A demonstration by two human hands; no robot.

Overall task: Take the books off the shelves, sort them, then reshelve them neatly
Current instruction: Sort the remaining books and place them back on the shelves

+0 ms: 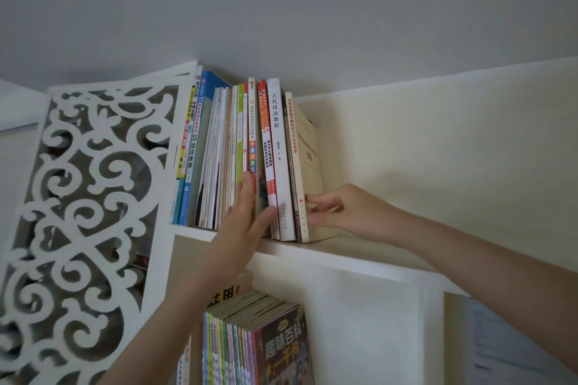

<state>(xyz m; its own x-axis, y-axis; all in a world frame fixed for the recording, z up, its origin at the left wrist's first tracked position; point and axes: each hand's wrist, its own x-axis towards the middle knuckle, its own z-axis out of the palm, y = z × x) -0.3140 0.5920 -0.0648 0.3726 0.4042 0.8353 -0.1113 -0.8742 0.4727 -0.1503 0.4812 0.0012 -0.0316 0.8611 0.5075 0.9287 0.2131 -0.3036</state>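
A row of upright books (237, 147) fills the left half of the top shelf (344, 255) of a white bookcase. My left hand (245, 212) lies flat against the spines in the middle of the row, fingers apart, thumb on a white-spined book (278, 147). My right hand (336, 212) presses its fingertips against the cover of the cream book (308, 159) at the right end of the row, holding it upright. Neither hand wraps around a book.
A white carved fretwork panel (84, 197) forms the bookcase's left side. On the shelf below stands a second group of colourful thin books (250, 344). The top shelf's right half holds nothing. A sheet of paper (500, 341) hangs at lower right.
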